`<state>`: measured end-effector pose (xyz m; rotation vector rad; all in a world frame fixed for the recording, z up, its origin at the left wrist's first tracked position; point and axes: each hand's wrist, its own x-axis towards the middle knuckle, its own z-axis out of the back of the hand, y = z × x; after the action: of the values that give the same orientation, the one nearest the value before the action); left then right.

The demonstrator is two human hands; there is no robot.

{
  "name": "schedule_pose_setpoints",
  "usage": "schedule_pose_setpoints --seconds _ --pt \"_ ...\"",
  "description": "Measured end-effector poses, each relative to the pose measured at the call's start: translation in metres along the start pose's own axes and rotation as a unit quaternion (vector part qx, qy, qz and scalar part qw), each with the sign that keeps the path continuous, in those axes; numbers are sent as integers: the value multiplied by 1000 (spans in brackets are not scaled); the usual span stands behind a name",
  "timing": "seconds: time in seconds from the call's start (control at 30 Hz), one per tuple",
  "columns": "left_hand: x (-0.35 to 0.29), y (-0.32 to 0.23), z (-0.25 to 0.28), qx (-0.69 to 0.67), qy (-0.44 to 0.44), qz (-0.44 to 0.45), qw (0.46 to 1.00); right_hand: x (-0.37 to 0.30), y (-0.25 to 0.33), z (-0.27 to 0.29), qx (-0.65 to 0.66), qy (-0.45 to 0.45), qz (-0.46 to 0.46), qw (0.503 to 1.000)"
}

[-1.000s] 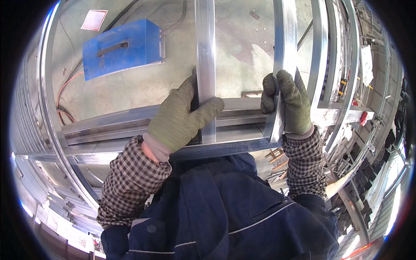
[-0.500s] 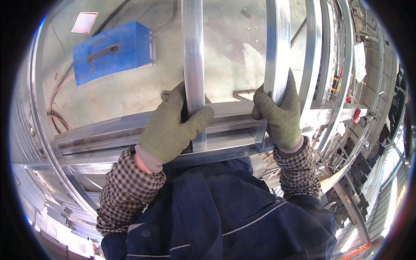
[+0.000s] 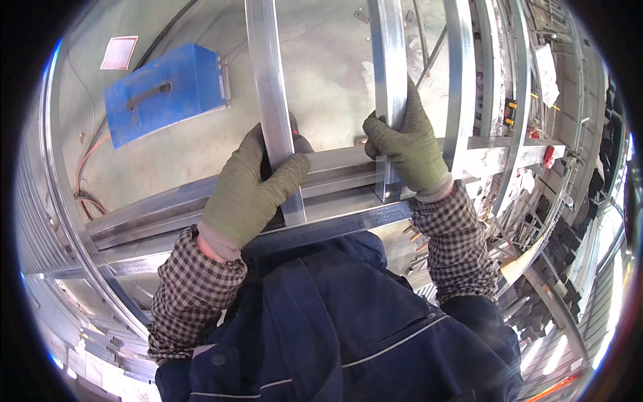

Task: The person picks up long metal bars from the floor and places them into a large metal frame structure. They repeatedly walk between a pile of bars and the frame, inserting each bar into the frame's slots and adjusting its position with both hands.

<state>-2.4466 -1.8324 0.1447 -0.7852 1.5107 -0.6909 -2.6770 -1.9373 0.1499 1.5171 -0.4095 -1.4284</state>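
Note:
Both my hands wear green work gloves. My left hand [image 3: 248, 184] is wrapped round the lower part of a shiny square metal tube [image 3: 269, 80], its thumb lying across the near side. Farther right, my right hand [image 3: 410, 144] grips a second metal tube [image 3: 389, 63], fingers behind it and thumb at its left side. The two tubes run away from me, roughly side by side. Their near ends lie over a dark metal crossbar [image 3: 328, 224] just before my body. Beneath them, long metal rails [image 3: 167, 201] cross from left to right.
A blue metal box [image 3: 166, 94] with a dark handle stands on the floor at the far left, near a sheet of paper [image 3: 119, 53] and coiled cables [image 3: 90, 201]. More upright tubes [image 3: 459, 74] lie to the right. A red clamp-like piece [image 3: 549, 157] sits on the rail's right end.
Both tubes and my hands have shifted left in view, the right hand more than the left. The right tube's near end now shows over the rails. Both grips stay closed.

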Motion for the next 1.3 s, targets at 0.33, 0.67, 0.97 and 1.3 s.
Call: schedule_pose_setpoints --seconds 0.33,0.67,0.97,1.3 --pt "2 5 6 63 6 15 998 1 -1 -4 -12 -36 -18 999" --pt "5 1 7 41 17 -8 999 4 -2 -8 -30 -24 -11 999" --pt "2 2 7 36 11 36 999 4 -3 -10 -48 -45 -14 998" --pt "-25 9 19 41 -123 -74 989 -7 4 -9 -195 -152 256 935"
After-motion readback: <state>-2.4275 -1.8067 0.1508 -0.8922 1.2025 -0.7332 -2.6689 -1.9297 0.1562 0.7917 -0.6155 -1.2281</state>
